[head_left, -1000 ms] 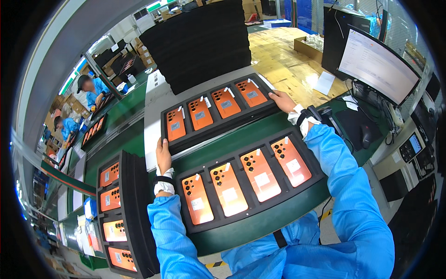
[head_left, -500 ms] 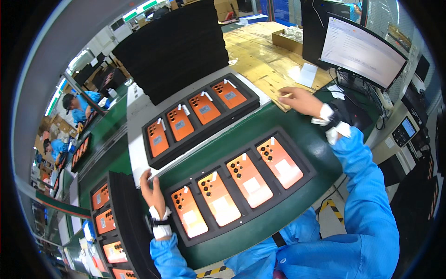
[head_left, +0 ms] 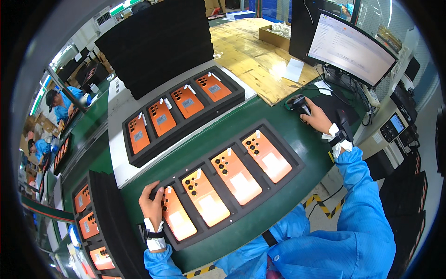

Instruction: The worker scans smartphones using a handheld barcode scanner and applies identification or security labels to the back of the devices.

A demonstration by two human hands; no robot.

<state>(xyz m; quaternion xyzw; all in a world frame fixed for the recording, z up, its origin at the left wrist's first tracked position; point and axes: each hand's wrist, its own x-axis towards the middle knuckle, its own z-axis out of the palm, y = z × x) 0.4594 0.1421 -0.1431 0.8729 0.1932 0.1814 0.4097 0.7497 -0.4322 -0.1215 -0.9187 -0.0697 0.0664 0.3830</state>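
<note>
In front of me on the green bench lies a black foam tray holding a row of orange phones, backs up. Its leftmost phone is beside my left hand, whose bent fingers and thumb grip the tray's left edge. My right hand is closed round the grip of a black handheld barcode scanner, right of the tray and slightly above the bench. Beyond the near tray, a stack of similar trays carries more orange phones with small white tabs on a white board.
A tall stack of black foam rises behind. At the right stand a monitor and a grey machine with a small screen. Upright trays of phones are at the left. Two people in blue work farther off.
My right hand has taken hold of the scanner and holds it nearer the tray. My left hand has come down onto the near tray's left edge. The view has shifted slightly.
</note>
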